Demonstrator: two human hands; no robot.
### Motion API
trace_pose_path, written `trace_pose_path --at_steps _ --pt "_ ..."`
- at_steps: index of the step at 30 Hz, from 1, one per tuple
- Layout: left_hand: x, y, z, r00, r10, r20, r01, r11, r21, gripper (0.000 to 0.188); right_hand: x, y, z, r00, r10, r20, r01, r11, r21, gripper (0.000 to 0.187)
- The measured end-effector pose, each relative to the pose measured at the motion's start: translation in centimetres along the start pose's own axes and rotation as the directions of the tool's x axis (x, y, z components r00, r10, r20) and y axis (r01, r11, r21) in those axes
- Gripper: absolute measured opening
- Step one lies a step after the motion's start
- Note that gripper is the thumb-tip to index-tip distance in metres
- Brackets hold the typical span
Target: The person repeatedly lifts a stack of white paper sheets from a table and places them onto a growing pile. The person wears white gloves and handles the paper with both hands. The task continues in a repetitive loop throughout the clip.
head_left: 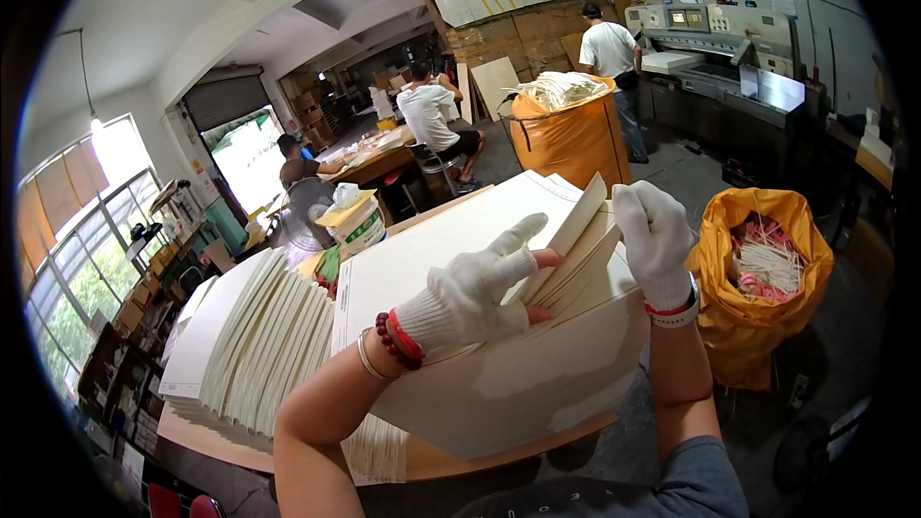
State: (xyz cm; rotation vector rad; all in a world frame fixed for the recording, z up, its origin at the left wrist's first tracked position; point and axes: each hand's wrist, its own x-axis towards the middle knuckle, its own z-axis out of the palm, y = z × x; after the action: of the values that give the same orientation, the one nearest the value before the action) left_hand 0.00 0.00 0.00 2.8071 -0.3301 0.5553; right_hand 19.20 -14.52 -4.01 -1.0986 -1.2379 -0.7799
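A thick batch of large white paper sheets (518, 384) bows toward me, its edges fanned and curled up at the right. My left hand (470, 293), in a white glove with some fingertips bare, lies across the fanned edges. Its fingers are spread, and the bare tips touch the sheets. At the raised right corner, my gloved right hand (654, 230) is closed against the curled sheets; what lies inside the fist is partly hidden. Beneath and behind is a stack of flat white sheets (441, 230). Another stack of sheets (235, 326), with wavy layered edges, sits to the left.
On the right stands an orange sack (758, 345) of paper strips; a larger orange sack (566, 139) is behind the stack. A white bucket (360, 225) and a fan (307, 211) stand beyond. People work farther back, one at a large cutting machine (720, 48).
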Motion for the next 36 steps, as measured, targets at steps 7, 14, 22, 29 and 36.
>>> trace_pose_path --at_steps 7,14,22,29,36 --pt "0.3 1.2 -0.1 0.998 -0.032 -0.051 0.034 0.999 0.041 0.050 0.1 -0.8 -0.1 0.985 0.170 0.015 -0.170 0.983 0.072 0.026" --pt "0.6 2.6 -1.6 0.982 -0.147 0.121 0.149 0.989 -0.013 0.041 -0.1 -0.1 0.0 0.999 0.052 -0.015 -0.051 0.998 0.032 0.020" --pt "0.4 1.7 -1.1 0.996 -0.086 0.006 0.086 0.996 0.002 0.045 -0.2 -0.6 -0.1 0.994 0.107 0.005 -0.107 0.991 0.076 0.013" --pt "0.1 0.8 -0.1 0.995 -0.044 -0.087 0.042 0.999 -0.023 0.043 -0.5 1.4 -1.3 0.996 0.061 0.063 -0.058 0.997 -0.048 0.017" --pt "-1.0 2.9 0.3 0.982 -0.063 -0.181 0.076 0.995 0.065 0.056 0.8 5.7 -2.2 0.160 0.562 0.811 -0.973 -0.048 0.225 0.054"
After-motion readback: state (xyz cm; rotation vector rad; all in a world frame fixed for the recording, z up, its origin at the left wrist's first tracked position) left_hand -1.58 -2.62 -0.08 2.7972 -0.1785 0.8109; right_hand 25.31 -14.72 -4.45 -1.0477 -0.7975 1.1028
